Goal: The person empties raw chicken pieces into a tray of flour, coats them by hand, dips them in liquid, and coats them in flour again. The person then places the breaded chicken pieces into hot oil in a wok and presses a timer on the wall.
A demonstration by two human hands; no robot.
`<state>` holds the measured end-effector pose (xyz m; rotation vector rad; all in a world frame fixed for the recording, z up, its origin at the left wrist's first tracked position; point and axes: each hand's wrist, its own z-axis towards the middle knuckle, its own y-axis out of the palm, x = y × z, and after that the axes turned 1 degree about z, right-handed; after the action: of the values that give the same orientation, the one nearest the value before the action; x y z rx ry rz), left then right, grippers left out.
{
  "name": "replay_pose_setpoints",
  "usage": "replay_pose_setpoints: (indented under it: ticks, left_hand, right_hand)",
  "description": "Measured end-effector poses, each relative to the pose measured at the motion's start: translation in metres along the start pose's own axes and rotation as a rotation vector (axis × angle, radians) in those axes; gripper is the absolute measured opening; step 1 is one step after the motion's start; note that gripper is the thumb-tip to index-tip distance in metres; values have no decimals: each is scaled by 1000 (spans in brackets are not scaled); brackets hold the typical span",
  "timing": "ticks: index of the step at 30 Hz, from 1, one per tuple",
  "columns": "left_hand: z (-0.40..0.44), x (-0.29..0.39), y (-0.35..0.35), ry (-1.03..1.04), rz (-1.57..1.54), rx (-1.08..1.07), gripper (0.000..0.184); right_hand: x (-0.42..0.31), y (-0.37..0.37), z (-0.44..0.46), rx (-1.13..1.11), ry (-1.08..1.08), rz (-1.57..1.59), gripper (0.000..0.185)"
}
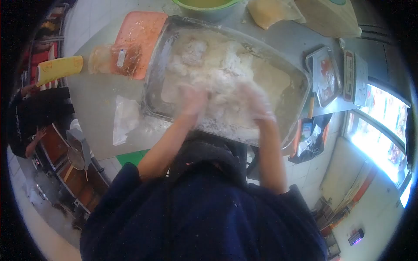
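A large clear rectangular tub [296, 93] holds a bed of white flour [272, 78]. Floury lumps [193, 51] are heaped toward its far side, and what is under their coating cannot be made out. Over the near half of the flour is my left hand [193, 99], dusted white and smeared by motion. My right hand [256, 103] is level with it on the other side of the heap, also floury and blurred. The fingers of both hands are too smeared to show whether they grip anything.
Left of the tub lie a pink tray [146, 32] and a plastic bag [126, 119]. A green-rimmed bowl [204, 5] stands behind. To the right are a lidded clear container [323, 76] and a scale [358, 80]. Another person [43, 106] holds something yellow at far left.
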<state>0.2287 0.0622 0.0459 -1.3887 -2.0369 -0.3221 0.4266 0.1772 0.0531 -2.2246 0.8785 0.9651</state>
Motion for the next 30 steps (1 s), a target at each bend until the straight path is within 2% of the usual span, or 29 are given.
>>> replay_pose_setpoints:
  ticks: [1, 2, 3, 4, 6, 8, 9, 10, 11, 12, 13, 14, 15, 17, 18, 20, 22, 23, 24, 26, 27, 28, 30]
  left_hand:
    - [-8, 36, -15, -125, 97, -25, 47]
    - [6, 42, -18, -104, 107, 37, 50]
    - [33, 42, -21, -74, 52, 99, 54]
    - [69, 36, -23, -16, -111, 138, 59]
    - [126, 39, -18, 43, -508, 112, 70]
    - [105, 82, -9, -69, -145, -60, 68]
    - [102, 85, -4, -70, -141, -44, 68]
    - [96, 85, 3, 108, -227, -31, 63]
    - [90, 86, 9, 287, -314, -25, 57]
    - [85, 91, 9, 292, -311, -22, 57]
    - [75, 93, 2, 236, -452, -62, 51]
    - [62, 85, -5, 164, -599, -101, 44]
    - [47, 69, -12, 167, -528, -93, 47]
    - [25, 37, -32, 178, -457, -84, 50]
    - [20, 16, -44, 177, -426, -77, 49]
    - [6, 10, -46, 168, -389, -91, 49]
    - [-11, 26, -33, -158, -616, -88, 46]
    - [-4, 15, -30, -158, -622, -98, 46]
    - [11, -2, -29, -166, -591, -191, 45]
    - [20, -4, -21, -320, -523, -299, 42]
    - [24, -5, -17, -394, -486, -356, 41]
    - [26, -9, -13, -222, -405, -445, 49]
    - [23, 4, -7, -37, -327, -534, 58]
  right_hand:
    - [-5, -16, 11, 3, 102, -63, 57]
    - [-10, -33, 22, -1, 204, -126, 56]
    - [-20, -39, 34, 167, 253, -275, 56]
    - [-11, -39, 55, 155, 243, -272, 56]
    - [14, -39, 111, 2, 110, 331, 65]
    - [8, -17, 140, -96, 47, 309, 69]
    - [-4, -6, 149, -256, 13, 510, 68]
    - [-17, -2, 150, -407, -14, 716, 68]
    - [-26, -4, 143, -410, -8, 725, 68]
    - [-40, -10, 137, -444, 33, 484, 68]
    - [-56, -21, 127, -469, 79, 242, 69]
    - [-76, -32, 102, -599, 91, 112, 68]
    - [-95, -44, 76, -732, 84, -21, 68]
    - [-97, -43, 38, -634, -374, -674, 59]
    - [-86, -45, 27, -632, -376, -675, 59]
    - [-24, -56, 8, -490, -450, -606, 61]
    - [38, -55, -3, -376, -489, -561, 63]
    - [63, -52, -6, -337, -501, -551, 64]
    - [84, -44, 3, -297, -238, -290, 61]
    - [122, -30, 9, -171, 296, 259, 57]
    - [122, -20, 8, -132, 423, 402, 56]
    - [121, -10, 7, -71, 546, 546, 55]
    - [86, 38, 13, 47, 220, 641, 59]
